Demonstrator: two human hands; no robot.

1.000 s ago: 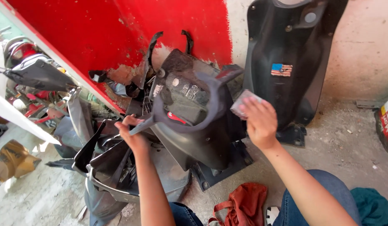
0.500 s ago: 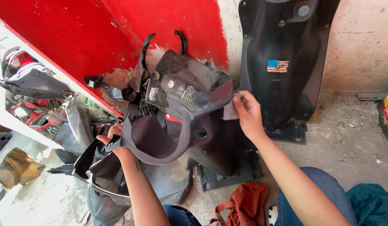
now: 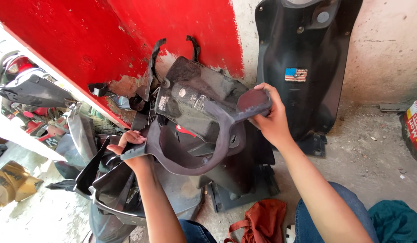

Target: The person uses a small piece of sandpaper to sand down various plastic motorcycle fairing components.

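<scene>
Curved dark-grey scooter fairing [image 3: 190, 148] now hangs swung out flatter from the heap of black panels [image 3: 114, 193] — left hand [image 3: 127, 150] clamped around its lower tip, right hand [image 3: 271, 119] shifted to wrap its upper end — lifted clear before the red wall [image 3: 105, 40].

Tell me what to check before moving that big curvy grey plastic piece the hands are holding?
1. Left hand has a grip on the lower end of the curved grey plastic scooter panel: ok.
2. Right hand grips the upper end: ok.
3. Panel free of the pile of black plastic panels beneath: cannot tell.
4. Tall black scooter shield leaning on the wall stands apart from the panel: ok.
5. Floor by the knees free of clutter: not ok, a rust-red cloth bag lies there.
</scene>
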